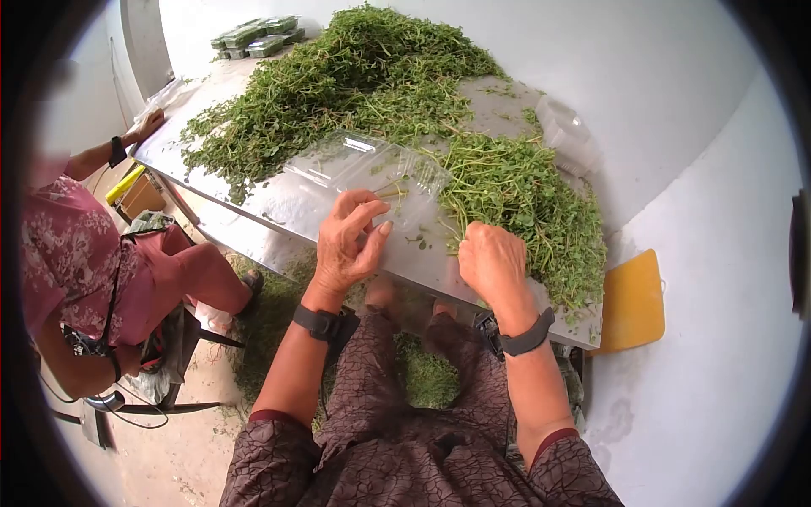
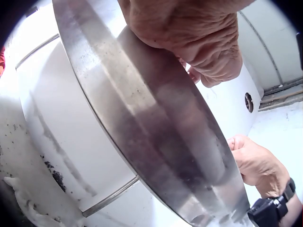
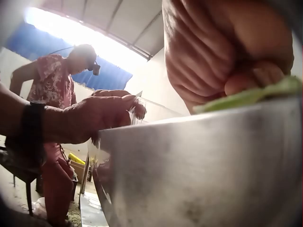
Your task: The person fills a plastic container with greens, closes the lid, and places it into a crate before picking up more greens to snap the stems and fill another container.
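My left hand (image 1: pixel 351 241) is over the table's front edge, thumb apart from the bent fingers, nothing visible in its grasp. Just beyond it lies an open clear plastic clamshell box (image 1: pixel 325 165) with a few green sprigs at its right part. At the front of the smaller heap of leafy green stems (image 1: pixel 524 190), my right hand (image 1: pixel 492 264) is curled, with thin stems by its fingers. The right wrist view shows a green stem (image 3: pixel 251 99) under the right hand's fingers at the metal rim; the fingertips are partly hidden. The left wrist view catches the right hand (image 2: pixel 258 165) beyond the table edge.
A large heap of greens (image 1: pixel 363 76) covers the back of the table (image 1: pixel 253 207). Filled clear boxes (image 1: pixel 258 35) are stacked at the far left, and clear plastic boxes (image 1: pixel 568 131) stand at right. Another person (image 1: pixel 93 253) is at left. A yellow board (image 1: pixel 635 302) leans right.
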The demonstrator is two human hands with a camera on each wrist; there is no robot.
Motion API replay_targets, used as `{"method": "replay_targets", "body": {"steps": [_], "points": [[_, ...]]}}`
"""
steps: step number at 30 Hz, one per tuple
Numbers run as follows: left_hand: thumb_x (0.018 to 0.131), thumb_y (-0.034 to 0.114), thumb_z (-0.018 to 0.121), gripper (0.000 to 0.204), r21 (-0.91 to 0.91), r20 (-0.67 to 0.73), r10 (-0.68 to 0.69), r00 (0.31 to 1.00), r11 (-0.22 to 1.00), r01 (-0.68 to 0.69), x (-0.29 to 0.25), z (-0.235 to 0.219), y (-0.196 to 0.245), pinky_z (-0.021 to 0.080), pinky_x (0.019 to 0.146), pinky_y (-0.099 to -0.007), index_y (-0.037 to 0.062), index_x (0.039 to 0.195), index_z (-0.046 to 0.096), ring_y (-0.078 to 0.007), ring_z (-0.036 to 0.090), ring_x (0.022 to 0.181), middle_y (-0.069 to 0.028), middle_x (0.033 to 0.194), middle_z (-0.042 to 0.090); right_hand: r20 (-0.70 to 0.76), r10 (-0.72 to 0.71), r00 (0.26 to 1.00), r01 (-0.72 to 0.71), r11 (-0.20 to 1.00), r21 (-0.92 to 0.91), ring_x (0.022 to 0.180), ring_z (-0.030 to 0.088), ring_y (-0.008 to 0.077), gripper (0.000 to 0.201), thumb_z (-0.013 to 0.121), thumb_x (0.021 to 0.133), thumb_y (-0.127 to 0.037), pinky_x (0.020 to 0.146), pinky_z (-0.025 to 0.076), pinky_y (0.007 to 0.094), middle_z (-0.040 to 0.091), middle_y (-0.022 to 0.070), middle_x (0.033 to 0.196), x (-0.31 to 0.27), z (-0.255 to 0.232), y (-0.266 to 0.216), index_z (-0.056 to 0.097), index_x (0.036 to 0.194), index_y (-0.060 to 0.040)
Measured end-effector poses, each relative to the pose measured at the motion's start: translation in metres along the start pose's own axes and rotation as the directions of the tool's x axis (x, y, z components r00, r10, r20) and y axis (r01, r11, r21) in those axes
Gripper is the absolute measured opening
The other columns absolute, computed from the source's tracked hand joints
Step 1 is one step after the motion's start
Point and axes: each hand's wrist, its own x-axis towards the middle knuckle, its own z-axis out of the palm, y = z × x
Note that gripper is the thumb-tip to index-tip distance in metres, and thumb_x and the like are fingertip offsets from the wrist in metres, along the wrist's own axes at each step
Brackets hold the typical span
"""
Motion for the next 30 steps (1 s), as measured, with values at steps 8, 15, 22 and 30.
{"method": "replay_targets", "body": {"steps": [8,15,22,30], "points": [[0.072,0.007,0.067,0.023,0.000,0.007,0.004,1.000,1.000,-0.004,0.001,-0.001,-0.001,0.048,0.058,-0.0293,0.0043,0.095,0.064,-0.0178,0.057,0.058,-0.0109,0.096,0.060,-0.325,-0.065,0.944,0.039,0.995,-0.087,0.053,0.058,0.0352,0.016,0.062,0.071,-0.007,0.049,0.045,0.0427,0.053,0.0170,0.053,0.033,-0.032,0.026,0.050,0.061,-0.0015],[0.077,0.005,0.062,0.021,-0.060,0.035,-0.049,0.998,0.997,0.051,0.000,-0.002,0.001,0.046,0.059,-0.0273,0.0017,0.097,0.064,-0.0156,0.054,0.063,-0.0111,0.096,0.059,-0.070,-0.053,0.996,0.033,0.967,-0.254,0.063,0.060,0.0369,0.008,0.061,0.071,-0.007,0.057,0.047,0.0449,0.058,0.0193,0.062,0.045,-0.020,0.041,0.057,0.067,-0.0022],[0.078,0.007,0.064,0.020,-0.055,0.040,-0.044,0.998,0.997,0.046,0.002,-0.003,0.000,0.047,0.059,-0.0277,0.0020,0.097,0.064,-0.0156,0.055,0.062,-0.0112,0.097,0.059,-0.315,0.047,0.948,-0.092,0.987,-0.129,0.054,0.057,0.0350,0.008,0.057,0.070,-0.007,0.050,0.044,0.0418,0.055,0.0189,0.056,0.045,-0.043,0.045,0.056,0.063,-0.0028],[0.077,0.007,0.065,0.020,-0.048,0.038,-0.040,0.998,0.998,0.042,0.001,-0.003,0.001,0.046,0.058,-0.0276,0.0021,0.096,0.064,-0.0156,0.054,0.062,-0.0108,0.096,0.059,-0.169,0.476,0.863,-0.135,0.540,0.831,0.047,0.048,0.0048,0.013,0.061,0.084,-0.008,0.041,0.035,0.0193,0.056,0.0012,0.061,0.048,-0.081,0.036,0.061,0.090,0.0028]]}}
